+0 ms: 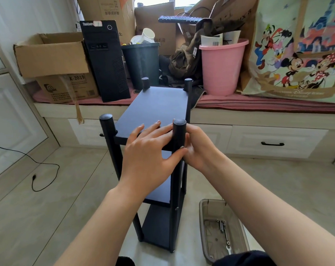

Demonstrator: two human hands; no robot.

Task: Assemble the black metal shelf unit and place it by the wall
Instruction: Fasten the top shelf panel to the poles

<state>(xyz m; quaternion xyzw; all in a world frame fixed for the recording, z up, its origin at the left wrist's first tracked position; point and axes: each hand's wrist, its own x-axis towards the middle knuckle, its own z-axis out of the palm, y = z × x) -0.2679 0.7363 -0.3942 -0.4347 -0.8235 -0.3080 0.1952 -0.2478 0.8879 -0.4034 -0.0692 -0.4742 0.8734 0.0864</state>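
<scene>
A translucent brown plastic tray (205,214) holds small metal hardware on the tiled floor. Beside it stands the black metal shelf unit (157,106); the left hand (151,150) presses its top with fingers spread, the right hand (197,146) curls around the near right post.

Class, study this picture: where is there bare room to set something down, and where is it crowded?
Bare floor lies left of the shelf unit, between it and the black cable, and right of it between the drawers and the plastic tray. The window ledge is crowded: boxes, computer tower, bins, pink bucket.
</scene>
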